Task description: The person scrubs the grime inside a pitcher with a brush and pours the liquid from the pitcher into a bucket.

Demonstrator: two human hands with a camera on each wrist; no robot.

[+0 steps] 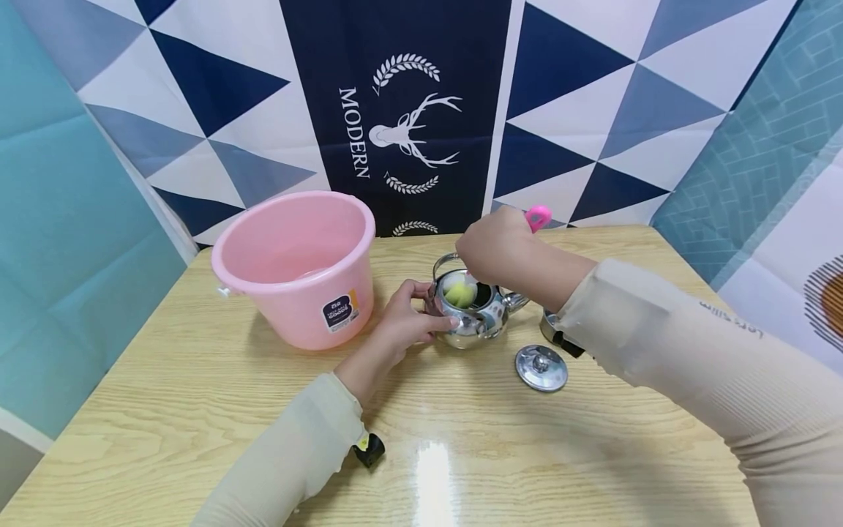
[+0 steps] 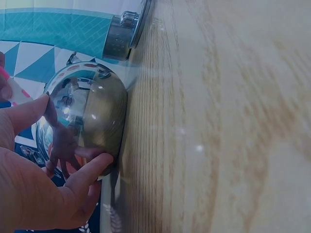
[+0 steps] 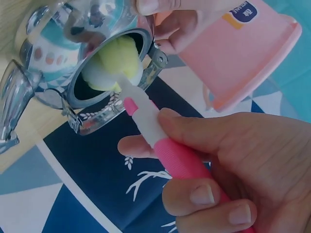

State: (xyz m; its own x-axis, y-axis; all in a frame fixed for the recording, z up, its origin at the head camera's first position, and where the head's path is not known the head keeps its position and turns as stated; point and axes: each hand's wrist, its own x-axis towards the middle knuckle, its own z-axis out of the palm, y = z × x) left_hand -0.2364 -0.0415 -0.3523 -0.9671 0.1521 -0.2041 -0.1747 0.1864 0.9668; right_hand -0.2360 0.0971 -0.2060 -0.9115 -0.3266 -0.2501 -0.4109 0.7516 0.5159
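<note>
A shiny steel teapot [image 1: 464,333] stands uncovered on the wooden table, its handle raised and its spout toward the right. My left hand [image 1: 411,318] holds its left side, with the thumb and fingers spread round the body. From the far side, my right hand [image 1: 503,245] grips the pink-and-white handle [image 3: 177,158] of a sponge brush. The brush's yellow-and-white sponge head [image 3: 119,56] is inside the teapot's mouth. Just right of the teapot lies a round steel lid [image 1: 541,367] with a knob on top.
A pink bucket [image 1: 296,315] stands left of the teapot. Beside the lid, a steel cylinder [image 2: 116,41] is partly hidden by the right sleeve in the head view. A patterned cloth [image 1: 402,139] hangs along the table's back edge.
</note>
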